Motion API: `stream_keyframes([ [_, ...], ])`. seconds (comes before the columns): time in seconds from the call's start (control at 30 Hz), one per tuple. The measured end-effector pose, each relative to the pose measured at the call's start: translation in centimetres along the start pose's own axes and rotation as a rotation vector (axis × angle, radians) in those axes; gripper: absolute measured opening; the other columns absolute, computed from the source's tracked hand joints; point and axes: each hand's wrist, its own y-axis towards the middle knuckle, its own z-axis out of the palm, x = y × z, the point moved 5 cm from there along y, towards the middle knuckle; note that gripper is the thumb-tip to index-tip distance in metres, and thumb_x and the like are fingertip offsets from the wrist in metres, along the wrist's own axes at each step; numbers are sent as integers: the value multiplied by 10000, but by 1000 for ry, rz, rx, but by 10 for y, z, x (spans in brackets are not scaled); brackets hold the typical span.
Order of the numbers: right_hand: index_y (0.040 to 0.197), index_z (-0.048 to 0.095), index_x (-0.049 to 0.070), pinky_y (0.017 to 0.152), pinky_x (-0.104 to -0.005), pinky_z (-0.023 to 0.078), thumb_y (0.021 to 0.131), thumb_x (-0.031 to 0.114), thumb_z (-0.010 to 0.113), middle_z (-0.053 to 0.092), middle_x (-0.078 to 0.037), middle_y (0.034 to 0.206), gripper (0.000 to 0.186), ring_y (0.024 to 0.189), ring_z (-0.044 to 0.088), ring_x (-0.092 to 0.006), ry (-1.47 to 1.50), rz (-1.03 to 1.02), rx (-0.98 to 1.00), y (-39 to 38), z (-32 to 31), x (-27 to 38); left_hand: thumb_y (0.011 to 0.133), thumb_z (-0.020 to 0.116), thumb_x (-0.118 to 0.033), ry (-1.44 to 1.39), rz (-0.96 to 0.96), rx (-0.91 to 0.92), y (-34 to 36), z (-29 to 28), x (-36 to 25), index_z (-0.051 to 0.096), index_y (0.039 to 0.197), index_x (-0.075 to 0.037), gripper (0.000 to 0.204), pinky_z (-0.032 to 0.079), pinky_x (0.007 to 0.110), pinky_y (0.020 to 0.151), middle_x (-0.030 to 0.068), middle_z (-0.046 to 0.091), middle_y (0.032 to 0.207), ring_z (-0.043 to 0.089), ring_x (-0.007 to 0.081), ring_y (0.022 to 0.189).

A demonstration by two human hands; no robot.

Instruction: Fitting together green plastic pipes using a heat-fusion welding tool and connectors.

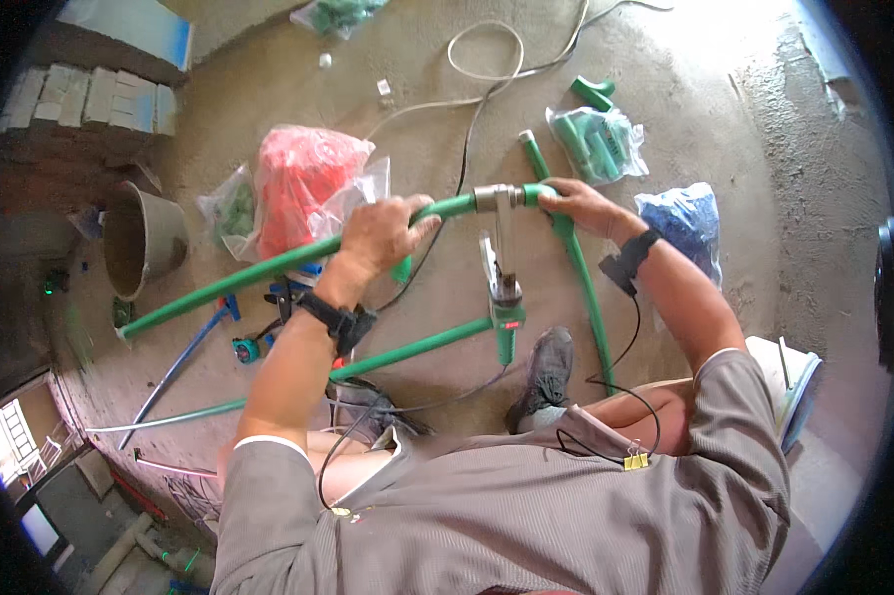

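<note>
My left hand (380, 236) is wrapped round a long green plastic pipe (254, 270) that slants down to the left. The pipe's right end meets the metal sockets (497, 197) of a pipe welding iron (507, 315). On the other side of the sockets, a short green pipe fitting (534, 193) is pinched in my right hand (584, 209). The iron's green handle points toward me, with a small red display lit on it. How far the pipe and fitting sit on the sockets is hidden.
More green pipes (588, 288) lie on the concrete floor near my shoes (546, 372). Bags of red (306, 178), green (596, 147) and blue (683, 223) pieces surround the work. A bucket (148, 241) stands at left; the iron's cable (437, 405) trails across the floor.
</note>
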Motion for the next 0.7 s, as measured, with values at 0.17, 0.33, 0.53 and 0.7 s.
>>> stream_keyframes([
  [0.17,1172,619,56,671,-269,474,937,374,661,575,21,838,398,769,550,-86,10,62,26,-39,21,24,923,566,-449,-189,85,-56,-30,7,-5,675,1118,-156,368,521,481,777,158,694,927,660,376,892],
  [0.33,1194,616,60,656,-270,477,922,332,682,586,16,850,390,758,551,-84,44,61,-23,-81,46,42,902,609,-444,-208,14,-45,-75,-6,-22,688,1111,-174,351,520,451,733,132,700,934,660,354,858],
  [0.53,1200,619,63,644,-268,477,911,278,693,581,9,861,368,754,543,-83,-46,18,-47,-128,66,72,865,694,-336,-262,92,-125,-116,-19,-39,694,1127,-124,337,531,405,735,138,704,983,666,342,876],
  [0.7,1164,617,34,730,-285,467,897,218,704,590,-25,894,335,822,535,-114,-78,-26,-28,-148,79,96,836,718,-305,-250,86,-106,-138,-24,-43,689,1129,-116,350,509,406,662,145,667,873,643,345,770],
])
